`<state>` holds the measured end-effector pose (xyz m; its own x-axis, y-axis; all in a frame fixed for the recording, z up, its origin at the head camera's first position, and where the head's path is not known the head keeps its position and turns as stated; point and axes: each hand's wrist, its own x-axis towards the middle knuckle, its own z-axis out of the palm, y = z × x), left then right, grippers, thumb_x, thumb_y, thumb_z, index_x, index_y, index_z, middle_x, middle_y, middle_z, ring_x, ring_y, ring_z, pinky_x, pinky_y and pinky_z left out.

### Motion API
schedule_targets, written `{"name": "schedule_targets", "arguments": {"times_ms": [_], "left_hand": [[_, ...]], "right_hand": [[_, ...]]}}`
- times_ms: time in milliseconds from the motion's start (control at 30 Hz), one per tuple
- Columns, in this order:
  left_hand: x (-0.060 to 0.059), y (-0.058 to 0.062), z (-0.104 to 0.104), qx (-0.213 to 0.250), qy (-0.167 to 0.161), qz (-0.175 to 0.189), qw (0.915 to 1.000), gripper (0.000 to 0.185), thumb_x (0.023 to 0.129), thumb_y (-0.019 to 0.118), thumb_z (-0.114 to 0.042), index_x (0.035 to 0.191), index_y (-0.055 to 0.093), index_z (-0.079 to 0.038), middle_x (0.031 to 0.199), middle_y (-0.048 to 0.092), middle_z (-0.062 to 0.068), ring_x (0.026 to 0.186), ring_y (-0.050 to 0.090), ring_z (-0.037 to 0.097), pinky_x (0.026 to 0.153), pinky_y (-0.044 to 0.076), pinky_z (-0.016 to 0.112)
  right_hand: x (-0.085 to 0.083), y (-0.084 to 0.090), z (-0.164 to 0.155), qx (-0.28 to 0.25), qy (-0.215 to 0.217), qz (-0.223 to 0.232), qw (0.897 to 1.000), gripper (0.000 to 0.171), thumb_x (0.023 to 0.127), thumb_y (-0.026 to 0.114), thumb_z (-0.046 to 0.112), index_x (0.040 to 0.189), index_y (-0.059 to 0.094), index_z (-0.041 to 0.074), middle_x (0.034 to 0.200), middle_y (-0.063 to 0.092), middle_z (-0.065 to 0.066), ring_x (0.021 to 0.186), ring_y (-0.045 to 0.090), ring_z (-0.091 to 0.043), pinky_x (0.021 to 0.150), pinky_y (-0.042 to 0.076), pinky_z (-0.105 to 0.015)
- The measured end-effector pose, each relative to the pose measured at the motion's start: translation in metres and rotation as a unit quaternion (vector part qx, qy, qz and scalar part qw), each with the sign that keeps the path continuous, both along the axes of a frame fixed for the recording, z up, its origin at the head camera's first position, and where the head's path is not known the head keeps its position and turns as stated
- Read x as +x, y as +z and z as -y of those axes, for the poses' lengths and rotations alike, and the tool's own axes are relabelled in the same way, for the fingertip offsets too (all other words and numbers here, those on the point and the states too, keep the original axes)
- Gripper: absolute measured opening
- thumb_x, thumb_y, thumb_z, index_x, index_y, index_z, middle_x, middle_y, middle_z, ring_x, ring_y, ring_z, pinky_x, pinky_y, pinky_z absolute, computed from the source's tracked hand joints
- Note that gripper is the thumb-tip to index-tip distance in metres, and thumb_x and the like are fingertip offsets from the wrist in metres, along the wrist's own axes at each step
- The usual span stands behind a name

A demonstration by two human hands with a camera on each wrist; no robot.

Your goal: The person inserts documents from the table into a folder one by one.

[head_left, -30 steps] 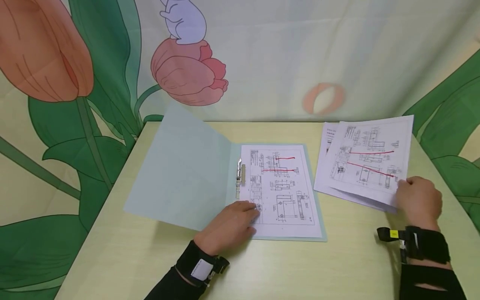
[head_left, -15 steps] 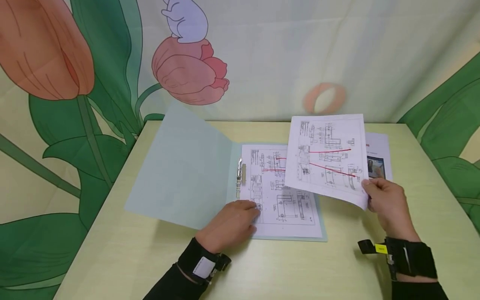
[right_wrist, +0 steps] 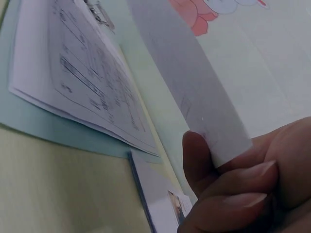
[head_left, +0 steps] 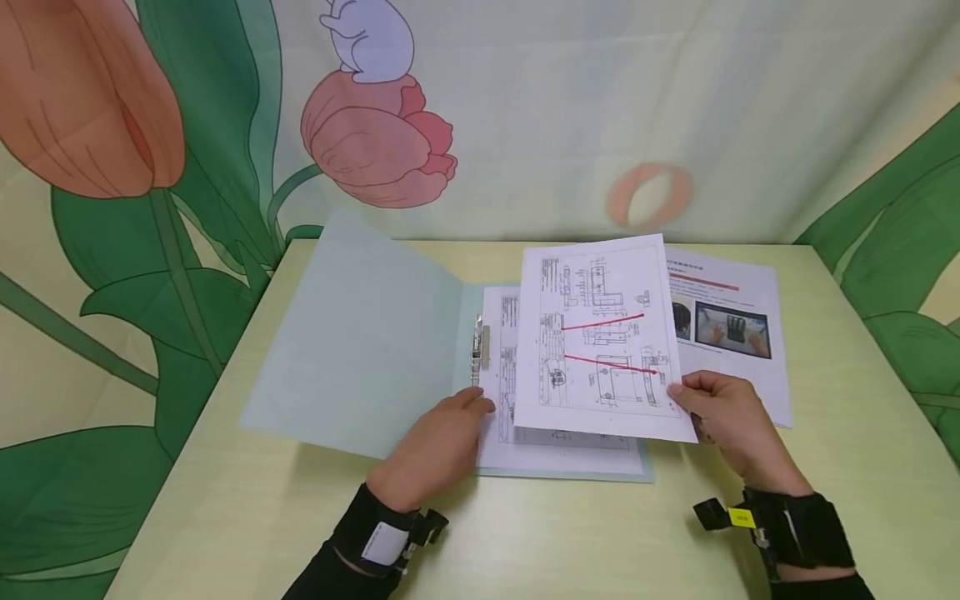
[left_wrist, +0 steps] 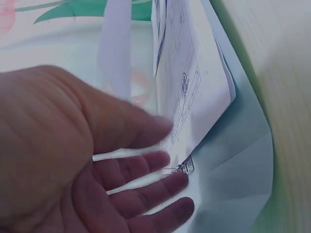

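A sheet of paper with line drawings and two red pen strokes hangs above the folder, tilted. My right hand pinches its lower right corner between thumb and fingers, as the right wrist view confirms. The light blue folder lies spread on the table, its cover to the left. Inside it, drawing sheets lie beside a metal clip, partly hidden by the raised sheet. My left hand is at the clip side, over the sheets' left edge. In the left wrist view, its thumb and fingers are apart and loosely bent.
Printed pages with photos lie on the table to the folder's right. A patterned curtain hangs behind the far table edge. The folder's cover stands partly raised off the table.
My right hand has lifted the red-marked sheet off the pages at right and carried it left over the folder, uncovering the photo page. My left hand has shifted slightly left.
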<state>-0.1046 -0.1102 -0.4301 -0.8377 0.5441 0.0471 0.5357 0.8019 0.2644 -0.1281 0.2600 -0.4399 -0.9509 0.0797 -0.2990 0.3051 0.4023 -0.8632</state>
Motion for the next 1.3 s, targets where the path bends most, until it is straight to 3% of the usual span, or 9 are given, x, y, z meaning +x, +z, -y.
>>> {"name": "schedule_targets", "arguments": {"times_ms": [133, 267, 533, 833, 1300], "left_hand": [[0.001, 0.0, 0.002, 0.018, 0.017, -0.001, 0.9997, 0.021, 0.095, 0.06, 0.008, 0.115, 0.066, 0.004, 0.109, 0.064, 0.012, 0.085, 0.057, 0.018, 0.075, 0.054, 0.028], [0.001, -0.002, 0.001, 0.012, 0.022, 0.005, 0.9997, 0.019, 0.095, 0.061, 0.008, 0.113, 0.065, 0.003, 0.106, 0.062, 0.011, 0.079, 0.053, 0.016, 0.068, 0.048, 0.024], [-0.001, -0.002, 0.0, 0.021, 0.026, 0.017, 0.9993, 0.016, 0.096, 0.059, 0.008, 0.11, 0.061, 0.002, 0.101, 0.061, 0.012, 0.074, 0.052, 0.017, 0.063, 0.047, 0.025], [-0.005, 0.001, -0.002, 0.042, 0.089, 0.05, 0.9939, 0.012, 0.1, 0.058, 0.005, 0.111, 0.056, 0.001, 0.081, 0.056, 0.005, 0.067, 0.05, 0.017, 0.056, 0.041, 0.025], [-0.004, 0.002, -0.003, 0.036, 0.076, 0.05, 0.9952, 0.01, 0.099, 0.06, 0.005, 0.108, 0.057, 0.001, 0.08, 0.056, 0.004, 0.068, 0.05, 0.017, 0.059, 0.042, 0.026]], "right_hand": [[0.001, -0.004, 0.012, 0.056, 0.021, 0.014, 0.998, 0.036, 0.106, 0.065, 0.025, 0.118, 0.067, -0.009, 0.093, 0.07, -0.01, 0.07, 0.058, -0.019, 0.051, 0.043, -0.03], [0.002, -0.008, 0.02, 0.111, 0.036, 0.014, 0.993, 0.032, 0.104, 0.066, 0.025, 0.11, 0.071, -0.007, 0.09, 0.068, -0.011, 0.071, 0.054, -0.021, 0.052, 0.039, -0.03], [0.003, -0.007, 0.026, 0.1, 0.033, 0.034, 0.994, 0.029, 0.104, 0.064, 0.023, 0.111, 0.067, -0.005, 0.069, 0.055, -0.005, 0.057, 0.052, -0.019, 0.049, 0.044, -0.03], [0.005, -0.006, 0.036, 0.096, 0.037, 0.046, 0.994, 0.029, 0.104, 0.066, 0.023, 0.111, 0.069, -0.005, 0.067, 0.054, -0.005, 0.056, 0.052, -0.02, 0.048, 0.044, -0.031], [0.006, -0.012, 0.049, 0.101, 0.038, 0.037, 0.994, 0.025, 0.103, 0.067, 0.022, 0.106, 0.07, -0.003, 0.066, 0.055, -0.004, 0.054, 0.053, -0.018, 0.047, 0.043, -0.03]]}}
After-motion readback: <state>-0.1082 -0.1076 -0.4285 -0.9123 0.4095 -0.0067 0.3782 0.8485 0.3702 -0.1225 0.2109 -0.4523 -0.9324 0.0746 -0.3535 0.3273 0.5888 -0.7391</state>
